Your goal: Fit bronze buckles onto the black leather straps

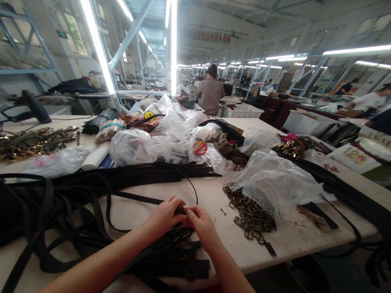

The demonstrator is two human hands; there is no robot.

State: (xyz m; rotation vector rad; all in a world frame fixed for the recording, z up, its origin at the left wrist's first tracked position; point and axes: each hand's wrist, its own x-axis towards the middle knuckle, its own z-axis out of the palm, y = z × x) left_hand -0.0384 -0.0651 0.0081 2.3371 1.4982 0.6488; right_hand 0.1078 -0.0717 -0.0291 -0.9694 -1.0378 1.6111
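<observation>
My left hand [165, 216] and my right hand [201, 224] meet over the near part of the table, fingers closed on a black strap [137, 197] that runs in from the left. Its end between my fingertips is mostly hidden, so I cannot tell whether a buckle is on it. Beneath my hands lies a dark heap of straps with metal buckles [190, 273]. To the right, a pile of bronze-coloured metal buckles [253, 216] spills from under a clear plastic bag [276, 178]. Long loops of black strap [66, 212] spread across the left side.
Plastic bags [134, 148] are heaped along the middle of the table. A dark heat gun or dryer [33, 108] stands at the far left beside metal-fitted straps [38, 141]. More black straps [387, 250] hang over the right edge. A person [210, 94] sits beyond the table.
</observation>
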